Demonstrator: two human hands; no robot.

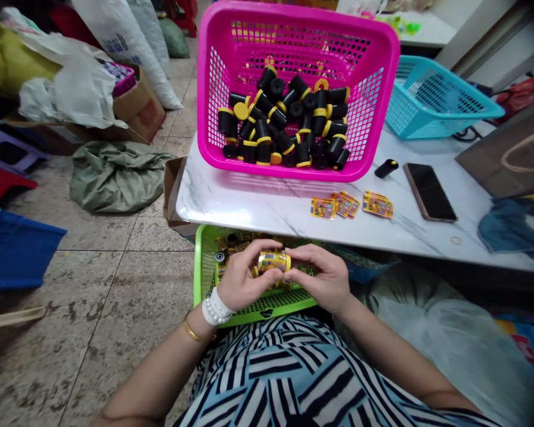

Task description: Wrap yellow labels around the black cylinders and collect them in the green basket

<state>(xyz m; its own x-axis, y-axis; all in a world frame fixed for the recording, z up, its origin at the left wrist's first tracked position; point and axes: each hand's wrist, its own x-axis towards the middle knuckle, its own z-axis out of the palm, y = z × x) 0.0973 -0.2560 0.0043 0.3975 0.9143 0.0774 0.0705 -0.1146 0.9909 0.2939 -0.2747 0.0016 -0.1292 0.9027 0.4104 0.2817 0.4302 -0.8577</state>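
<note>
A black-and-white striped garment (289, 373) lies nearest, and just beyond it the left hand (242, 279) and right hand (323, 279) grip a yellow-wrapped canister (272, 261) between them, above a green plastic basket (200, 279) holding similar wrapped canisters (231, 241). A slip on the smooth wrapper could drop it there, while a careless reach past the hands could knock the pink basket (293, 12) of black canisters (276, 118) near the surface (231, 198) edge

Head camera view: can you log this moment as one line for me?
left hand: on labelled yellow canister | right hand: on labelled yellow canister | below: green plastic basket | beyond: pink basket of black canisters
</note>
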